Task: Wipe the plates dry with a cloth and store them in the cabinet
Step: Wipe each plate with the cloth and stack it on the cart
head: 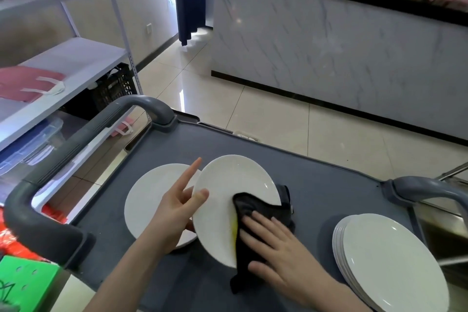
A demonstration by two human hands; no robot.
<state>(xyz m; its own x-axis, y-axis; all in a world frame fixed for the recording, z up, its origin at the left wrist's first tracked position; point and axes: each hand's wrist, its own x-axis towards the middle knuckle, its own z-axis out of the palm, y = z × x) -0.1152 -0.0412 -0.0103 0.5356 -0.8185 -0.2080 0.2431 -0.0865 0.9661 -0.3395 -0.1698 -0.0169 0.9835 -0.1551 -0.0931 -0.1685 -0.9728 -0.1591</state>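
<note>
My left hand (174,208) grips the left rim of a white plate (228,185), thumb on its face and index finger pointing up, holding it tilted above the grey cart top (329,185). A black cloth (255,220) lies against the plate's lower right part, and my right hand (273,248) presses on it with straight, spread fingers. Beneath the held plate, to its left, another white plate (149,200) lies flat on the cart. A stack of several white plates (390,261) sits at the cart's right end.
The cart has thick grey handles at the left (83,134) and right (425,187). White metal shelving (76,63) with bags and boxes stands left. A marble-faced counter (329,45) lies ahead across the tiled floor. A green box (25,284) sits bottom left.
</note>
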